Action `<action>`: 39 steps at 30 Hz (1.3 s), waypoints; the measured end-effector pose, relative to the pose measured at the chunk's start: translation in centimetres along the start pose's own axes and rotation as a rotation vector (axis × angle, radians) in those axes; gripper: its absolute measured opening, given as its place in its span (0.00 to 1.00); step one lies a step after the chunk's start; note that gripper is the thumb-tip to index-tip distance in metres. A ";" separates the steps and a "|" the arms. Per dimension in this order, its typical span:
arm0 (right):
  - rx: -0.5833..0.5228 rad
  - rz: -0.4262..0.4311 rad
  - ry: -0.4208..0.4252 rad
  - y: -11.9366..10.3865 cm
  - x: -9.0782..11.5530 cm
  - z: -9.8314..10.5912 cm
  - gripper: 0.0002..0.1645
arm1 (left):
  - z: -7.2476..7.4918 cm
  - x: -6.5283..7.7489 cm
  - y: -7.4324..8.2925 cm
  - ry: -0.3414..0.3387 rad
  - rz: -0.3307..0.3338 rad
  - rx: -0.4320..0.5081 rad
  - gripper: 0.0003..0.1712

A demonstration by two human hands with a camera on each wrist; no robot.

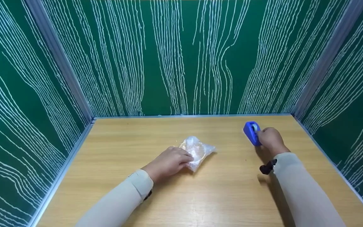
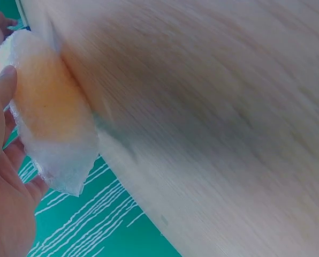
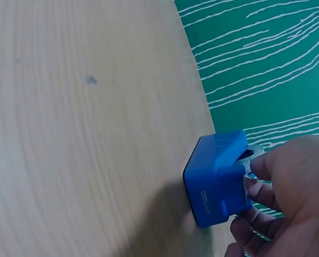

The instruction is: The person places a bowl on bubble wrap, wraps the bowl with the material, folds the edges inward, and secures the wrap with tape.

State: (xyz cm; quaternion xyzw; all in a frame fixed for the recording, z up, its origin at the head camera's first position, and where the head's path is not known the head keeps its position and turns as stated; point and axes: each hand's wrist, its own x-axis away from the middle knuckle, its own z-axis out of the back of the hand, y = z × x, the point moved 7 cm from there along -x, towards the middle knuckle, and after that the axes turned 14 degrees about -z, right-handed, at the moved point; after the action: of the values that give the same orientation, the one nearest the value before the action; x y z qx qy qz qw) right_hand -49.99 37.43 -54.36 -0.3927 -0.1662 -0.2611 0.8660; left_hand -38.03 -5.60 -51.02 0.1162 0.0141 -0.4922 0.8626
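Note:
My left hand (image 1: pixel 170 160) grips a bundle of clear bubble wrap (image 1: pixel 197 150) on the table, left of the tape dispenser. In the left wrist view the thumb lies on top of the wrap (image 2: pixel 52 101) and the fingers are behind it. Something orange-tinted shows through the wrap; its kind is hidden. My right hand (image 1: pixel 272 140) is at a blue tape dispenser (image 1: pixel 249 134) near the back right. In the right wrist view thumb and forefinger pinch the tape (image 3: pixel 250 165) at the cutter end of the dispenser (image 3: pixel 213 187).
The wooden table (image 1: pixel 131 135) is enclosed by green panels (image 1: pixel 189 63) with white wavy lines at the back and both sides. Grey metal posts (image 1: pixel 63 63) stand at the corners. A dark wrist device (image 1: pixel 268 167) hangs by the right sleeve.

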 end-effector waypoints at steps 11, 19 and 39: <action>-0.070 -0.089 -0.057 0.0 0.2 0.0 0.36 | -0.1 0.1 -0.1 0.002 0.004 0.022 0.20; -0.106 -0.102 -0.144 0.3 0.2 0.1 0.42 | -0.1 0.0 0.0 -0.009 0.003 -0.008 0.20; -0.103 -0.037 -0.049 0.3 0.8 0.1 0.42 | -0.4 -0.2 -0.3 -0.004 -0.002 -0.031 0.20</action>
State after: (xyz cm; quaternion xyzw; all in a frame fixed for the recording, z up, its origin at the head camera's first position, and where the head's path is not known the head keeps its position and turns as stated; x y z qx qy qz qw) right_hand -49.18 37.43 -54.08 -0.4397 -0.1810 -0.2753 0.8355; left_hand -38.33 -5.52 -51.42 0.1018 0.0202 -0.4930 0.8638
